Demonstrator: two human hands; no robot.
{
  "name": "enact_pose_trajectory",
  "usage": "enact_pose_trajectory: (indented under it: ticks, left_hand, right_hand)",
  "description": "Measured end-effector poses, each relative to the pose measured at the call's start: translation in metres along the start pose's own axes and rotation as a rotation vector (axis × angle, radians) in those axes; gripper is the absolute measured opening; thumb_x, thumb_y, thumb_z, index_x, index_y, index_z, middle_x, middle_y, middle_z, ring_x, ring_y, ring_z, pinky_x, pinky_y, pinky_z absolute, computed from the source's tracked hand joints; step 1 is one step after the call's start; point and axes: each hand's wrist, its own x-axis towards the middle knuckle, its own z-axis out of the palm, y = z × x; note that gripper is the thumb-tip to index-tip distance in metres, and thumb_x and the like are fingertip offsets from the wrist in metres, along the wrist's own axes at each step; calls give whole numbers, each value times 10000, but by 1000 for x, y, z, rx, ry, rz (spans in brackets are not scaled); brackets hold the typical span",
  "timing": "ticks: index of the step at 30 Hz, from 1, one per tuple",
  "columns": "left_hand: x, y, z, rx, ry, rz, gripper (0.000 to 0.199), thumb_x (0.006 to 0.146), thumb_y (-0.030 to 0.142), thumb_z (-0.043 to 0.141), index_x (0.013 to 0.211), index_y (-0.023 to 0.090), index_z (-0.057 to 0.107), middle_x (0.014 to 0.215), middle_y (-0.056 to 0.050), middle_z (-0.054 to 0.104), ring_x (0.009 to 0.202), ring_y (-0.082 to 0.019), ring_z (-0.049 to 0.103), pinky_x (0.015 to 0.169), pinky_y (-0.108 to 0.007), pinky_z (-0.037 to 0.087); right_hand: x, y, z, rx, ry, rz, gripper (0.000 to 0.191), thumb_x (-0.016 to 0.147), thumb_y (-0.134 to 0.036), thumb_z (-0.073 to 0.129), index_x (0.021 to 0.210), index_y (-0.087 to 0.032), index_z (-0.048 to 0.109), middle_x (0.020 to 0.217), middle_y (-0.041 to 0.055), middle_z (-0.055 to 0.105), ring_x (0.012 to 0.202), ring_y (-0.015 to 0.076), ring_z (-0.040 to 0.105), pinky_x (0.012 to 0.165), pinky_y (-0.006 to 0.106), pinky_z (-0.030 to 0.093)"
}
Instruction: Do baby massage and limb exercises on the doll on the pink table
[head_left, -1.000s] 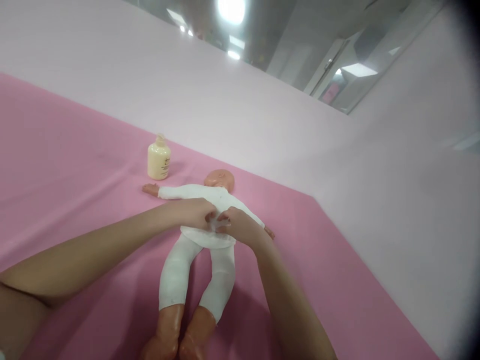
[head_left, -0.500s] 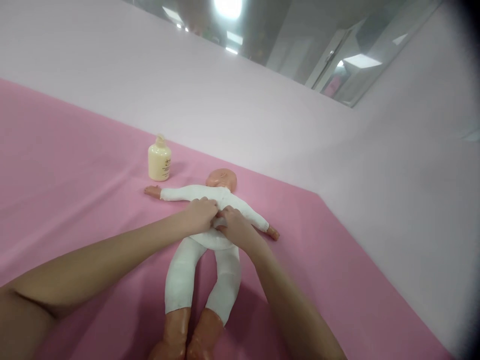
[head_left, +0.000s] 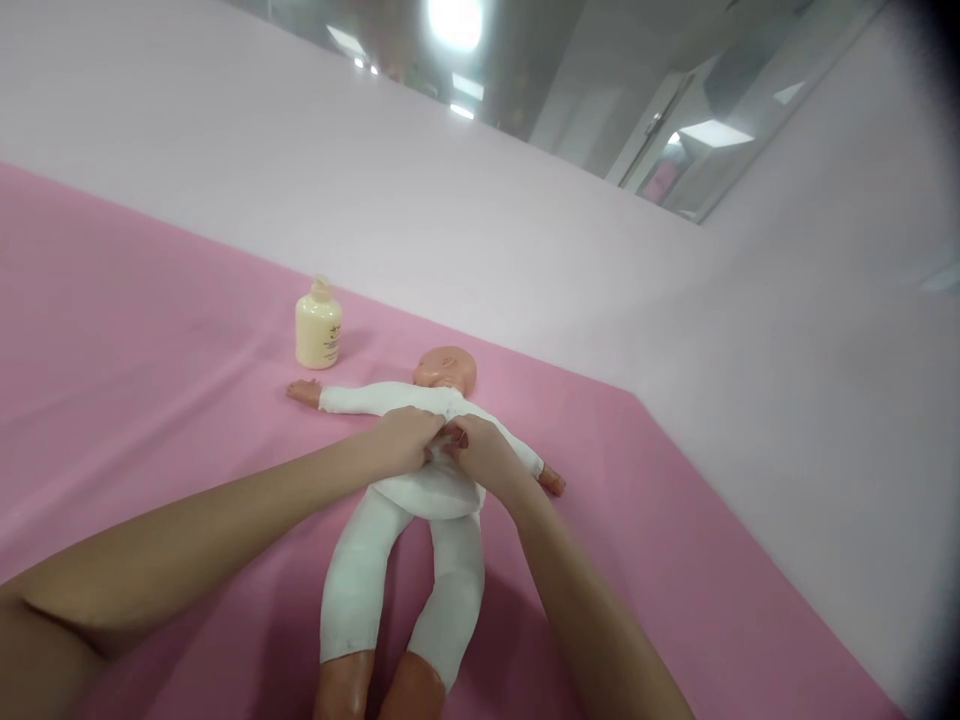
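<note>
A baby doll (head_left: 427,495) in a white long-sleeved suit lies on its back on a pink surface, arms spread out and legs toward me. My left hand (head_left: 411,438) and my right hand (head_left: 480,452) meet over the doll's chest. The fingers of both are bent and pressed together at the white cloth, close to each other. What the fingertips pinch is too small to make out. The doll's bald head (head_left: 448,370) lies just beyond my hands.
A cream pump bottle (head_left: 318,328) stands behind the doll's arm on the left. The pink cover (head_left: 150,290) ends at a pale wall (head_left: 525,260) at the back and right. Above the wall, glass shows lights.
The doll appears slightly lower and larger in the picture. My hands stay over its chest, with the right fingers slightly shifted and more bent.
</note>
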Motion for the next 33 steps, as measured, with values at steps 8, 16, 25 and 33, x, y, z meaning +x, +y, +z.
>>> enact_pose_trajectory:
  ticks: [8,16,25,33]
  left_hand:
    - [14,-10,19,233,81,82,274,933,173,410,977,160,681,1052,-125,645,989,-284,549,850,-427,443]
    - [20,-23,27,113,192,140,284,946,188,416,1090,201,660,1237,-90,613,1094,-256,538,969,-434,434]
    - [28,-42,36,-59,302,95,319,932,230,475,1206,199,635,1197,-102,573,1135,-250,540,1041,-428,427]
    - [27,-48,35,-88,297,88,311,940,238,444,1216,170,570,1230,-105,591,1137,-253,536,1036,-431,430]
  right_hand:
    - [14,18,23,10,103,-36,143,863,-116,567,803,-172,686,1031,78,637,1032,214,567,977,364,445]
    - [21,30,31,99,209,96,217,920,-181,512,1126,-151,573,1022,77,643,897,186,602,863,331,462]
    - [24,40,41,-18,297,-1,185,937,-247,523,1078,-161,606,1211,115,582,1142,247,506,1056,426,370]
    - [21,43,27,171,150,116,287,934,-320,510,1185,-186,539,1268,80,603,1231,253,475,1073,418,369]
